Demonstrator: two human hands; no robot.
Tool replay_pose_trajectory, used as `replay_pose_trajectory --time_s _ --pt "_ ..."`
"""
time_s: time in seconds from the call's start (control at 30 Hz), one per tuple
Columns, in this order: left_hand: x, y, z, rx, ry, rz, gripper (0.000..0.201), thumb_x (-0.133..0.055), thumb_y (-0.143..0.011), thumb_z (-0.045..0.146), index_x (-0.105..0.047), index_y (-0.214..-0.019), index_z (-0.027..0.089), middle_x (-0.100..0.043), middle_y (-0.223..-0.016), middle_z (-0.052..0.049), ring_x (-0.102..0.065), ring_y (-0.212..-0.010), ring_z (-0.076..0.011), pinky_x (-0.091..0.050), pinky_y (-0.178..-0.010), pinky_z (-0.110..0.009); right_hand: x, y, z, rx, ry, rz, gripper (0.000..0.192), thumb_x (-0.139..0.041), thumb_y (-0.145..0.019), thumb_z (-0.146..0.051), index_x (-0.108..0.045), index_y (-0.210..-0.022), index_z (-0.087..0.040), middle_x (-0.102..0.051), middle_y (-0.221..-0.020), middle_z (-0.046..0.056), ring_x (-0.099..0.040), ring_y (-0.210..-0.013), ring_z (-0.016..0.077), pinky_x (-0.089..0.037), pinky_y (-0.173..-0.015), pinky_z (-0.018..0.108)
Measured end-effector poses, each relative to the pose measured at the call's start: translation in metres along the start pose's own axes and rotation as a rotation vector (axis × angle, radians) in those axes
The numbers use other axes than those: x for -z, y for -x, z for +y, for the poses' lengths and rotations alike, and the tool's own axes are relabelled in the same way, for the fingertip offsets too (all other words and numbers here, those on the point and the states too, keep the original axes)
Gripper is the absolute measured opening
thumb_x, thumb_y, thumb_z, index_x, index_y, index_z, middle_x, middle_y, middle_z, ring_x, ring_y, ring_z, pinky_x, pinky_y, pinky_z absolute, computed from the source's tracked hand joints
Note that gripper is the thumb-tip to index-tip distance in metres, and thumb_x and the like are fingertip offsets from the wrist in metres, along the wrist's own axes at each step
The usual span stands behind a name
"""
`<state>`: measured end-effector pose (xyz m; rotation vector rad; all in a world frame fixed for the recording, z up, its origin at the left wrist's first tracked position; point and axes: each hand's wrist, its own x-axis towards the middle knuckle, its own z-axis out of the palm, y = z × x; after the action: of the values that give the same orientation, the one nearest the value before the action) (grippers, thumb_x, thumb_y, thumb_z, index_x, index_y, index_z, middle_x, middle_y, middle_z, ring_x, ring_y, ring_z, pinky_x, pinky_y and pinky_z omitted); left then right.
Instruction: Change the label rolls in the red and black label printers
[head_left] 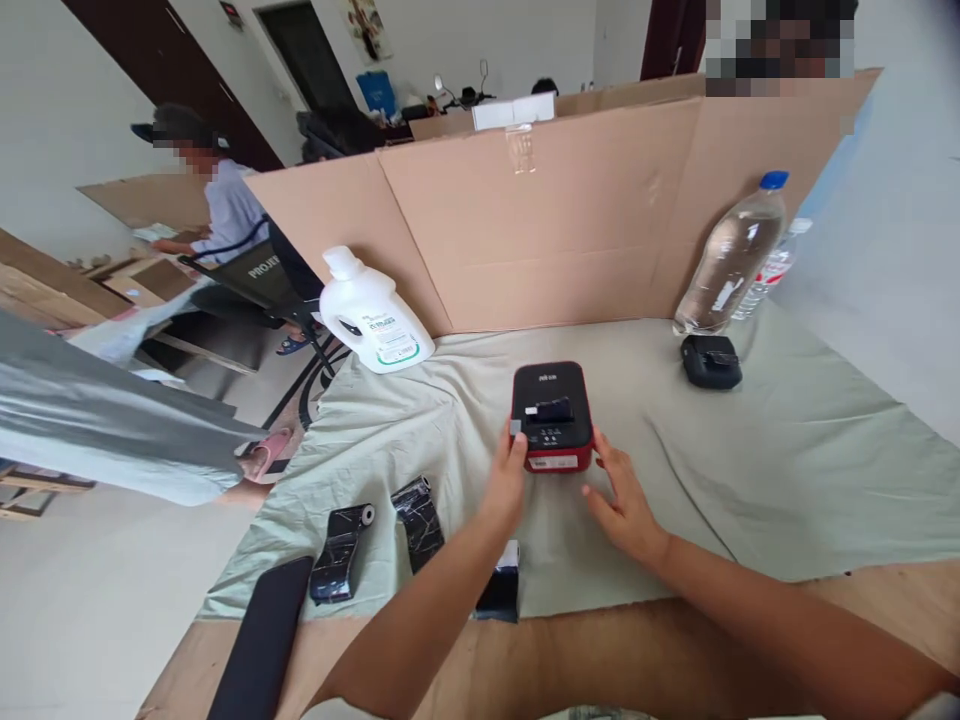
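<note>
A box-shaped device with a black top and red sides [553,442] sits on the green cloth in front of me. A small dark glossy piece [553,410] lies on or sticks out of its top; which one I cannot tell. My left hand [508,480] grips the device's near left corner, thumb against the upper edge and the other fingers along the side. My right hand [621,505] is at the near right corner, fingers apart, one fingertip at the side. Two dark marble-patterned rolls [343,553] [418,520], partly unwound, lie left of my left forearm. A black-and-white strip [499,590] is partly hidden by that arm.
A long black case [262,635] lies at the front left. Beyond stand a white jug [375,315], a large water bottle [731,265], a smaller bottle [772,268] and a small black device [711,362]. A cardboard screen [540,235] borders the back. People are seen behind it and to the left.
</note>
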<state>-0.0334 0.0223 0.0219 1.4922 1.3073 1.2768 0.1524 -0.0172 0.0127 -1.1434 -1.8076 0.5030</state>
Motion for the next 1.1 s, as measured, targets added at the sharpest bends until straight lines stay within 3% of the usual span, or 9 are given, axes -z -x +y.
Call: replay_pose_trajectory --time_s 0.13,0.27,0.43,0.53,0.63,0.73,0.87,1.0,1.1 --pt "-0.026 0.059 -0.006 0.145 -0.044 -0.035 0.049 -0.030 -0.101 0.043 -0.028 -0.149 0.032 -0.038 -0.154 -0.005 -0.034 -0.142 -0.0194 -0.042 -0.111 -0.042 0.025 0.061 -0.004 -0.143 -0.021 -0.018 0.066 -0.046 -0.094 -0.032 -0.016 -0.153 -0.034 -0.039 -0.152 0.007 -0.043 -0.135 0.0269 -0.050 -0.101 0.050" --pt "-0.031 0.083 -0.004 0.141 -0.095 -0.055 0.051 -0.031 -0.101 0.042 -0.022 -0.151 0.031 -0.031 -0.157 -0.007 -0.031 -0.144 -0.0198 -0.041 -0.112 -0.041 0.035 0.082 -0.006 -0.213 -0.055 -0.030 0.063 -0.045 -0.094 -0.034 -0.019 -0.152 -0.033 -0.042 -0.149 0.007 -0.045 -0.133 0.0259 -0.050 -0.102 0.049" --pt "-0.022 0.063 0.000 0.206 0.016 -0.052 0.049 -0.036 -0.099 0.039 -0.031 -0.146 0.025 -0.042 -0.151 -0.010 -0.043 -0.137 -0.0209 -0.043 -0.109 -0.040 0.048 0.048 -0.007 -0.177 -0.027 0.082 0.045 -0.042 -0.096 -0.034 -0.039 -0.141 -0.029 -0.049 -0.140 0.010 -0.046 -0.129 0.0242 -0.043 -0.107 0.049" --pt "-0.016 0.045 0.000 0.200 0.105 -0.075 0.055 -0.038 -0.094 0.029 -0.028 -0.148 0.025 -0.036 -0.155 -0.008 -0.040 -0.139 -0.0208 -0.044 -0.108 -0.039 0.048 0.021 -0.007 -0.034 -0.011 0.097 0.038 -0.040 -0.096 -0.033 -0.048 -0.132 -0.026 -0.046 -0.143 0.011 -0.043 -0.132 0.0261 -0.037 -0.109 0.053" --pt "-0.013 0.031 0.001 0.121 0.137 -0.169 0.067 -0.040 -0.083 0.018 -0.028 -0.148 0.028 -0.037 -0.154 -0.004 -0.041 -0.138 -0.0202 -0.045 -0.107 -0.040 0.039 0.010 -0.003 0.150 0.004 0.131 0.022 -0.046 -0.092 -0.031 -0.060 -0.107 -0.023 -0.051 -0.135 0.010 -0.043 -0.129 0.0286 -0.038 -0.106 0.054" --pt "-0.013 0.023 0.002 0.089 0.216 -0.191 0.068 -0.043 -0.071 0.013 -0.046 -0.138 0.026 -0.039 -0.153 -0.001 -0.039 -0.139 -0.0226 -0.044 -0.108 -0.042 0.026 0.013 0.004 0.260 0.023 0.213 0.009 -0.055 -0.085 -0.026 -0.059 -0.092 -0.022 -0.056 -0.126 0.011 -0.046 -0.126 0.0298 -0.042 -0.101 0.053" --pt "-0.017 0.019 -0.001 0.104 0.393 -0.186 0.061 -0.046 -0.060 0.014 -0.062 -0.118 0.022 -0.032 -0.156 0.000 -0.032 -0.143 -0.0271 -0.035 -0.113 -0.043 0.017 0.020 0.009 0.273 0.074 0.238 0.014 -0.058 -0.081 -0.024 -0.056 -0.094 -0.022 -0.051 -0.131 0.011 -0.045 -0.127 0.0318 -0.043 -0.100 0.055" --pt "-0.020 0.019 -0.001 0.116 0.482 -0.177 0.064 -0.048 -0.058 0.015 -0.059 -0.120 0.023 -0.031 -0.156 0.001 -0.026 -0.144 -0.0279 -0.026 -0.117 -0.043 0.015 0.020 0.009 0.249 0.079 0.247 0.014 -0.054 -0.081 -0.024 -0.054 -0.095 -0.022 -0.042 -0.141 0.011 -0.042 -0.129 0.0330 -0.040 -0.100 0.058" --pt "-0.022 0.019 0.001 0.137 0.558 -0.190 0.080 -0.049 -0.058 0.013 -0.043 -0.137 0.026 -0.039 -0.151 -0.002 -0.031 -0.142 -0.0261 -0.027 -0.116 -0.043 0.013 0.020 0.009 0.244 0.073 0.239 0.016 -0.054 -0.081 -0.024 -0.053 -0.096 -0.022 -0.039 -0.144 0.010 -0.039 -0.131 0.0342 -0.038 -0.102 0.059"
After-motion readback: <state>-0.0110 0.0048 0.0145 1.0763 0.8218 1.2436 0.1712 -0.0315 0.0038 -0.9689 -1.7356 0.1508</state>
